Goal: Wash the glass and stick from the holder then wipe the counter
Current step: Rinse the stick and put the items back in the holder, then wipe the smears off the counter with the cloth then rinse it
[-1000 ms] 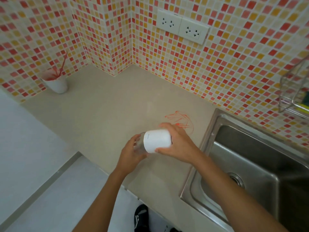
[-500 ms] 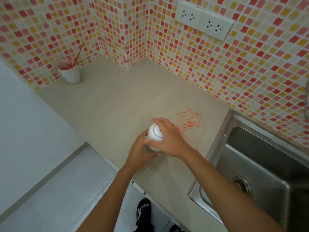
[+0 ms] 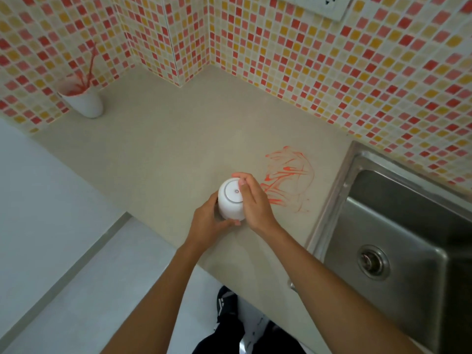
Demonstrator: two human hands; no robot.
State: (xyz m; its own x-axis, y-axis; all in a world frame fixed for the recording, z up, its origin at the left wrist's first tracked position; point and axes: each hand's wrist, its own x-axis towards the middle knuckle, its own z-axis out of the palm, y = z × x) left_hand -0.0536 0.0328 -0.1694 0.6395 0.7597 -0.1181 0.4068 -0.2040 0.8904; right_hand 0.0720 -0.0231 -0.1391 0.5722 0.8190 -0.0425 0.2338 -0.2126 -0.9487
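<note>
Holder (image 3: 231, 199) now upended, glass hidden.

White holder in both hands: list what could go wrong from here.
1. Both hands, left and right, hold the upside-down white holder above the counter; anything inside could drop out.
2. The red smear lies just beside the right hand, which could drag through it.
3. The red-stained cup with its stick stands near the counter's left edge; a bump might tip it.

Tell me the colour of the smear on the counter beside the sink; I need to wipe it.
Orange-red streaks, the smear on the beige counter, in the head view.
</note>
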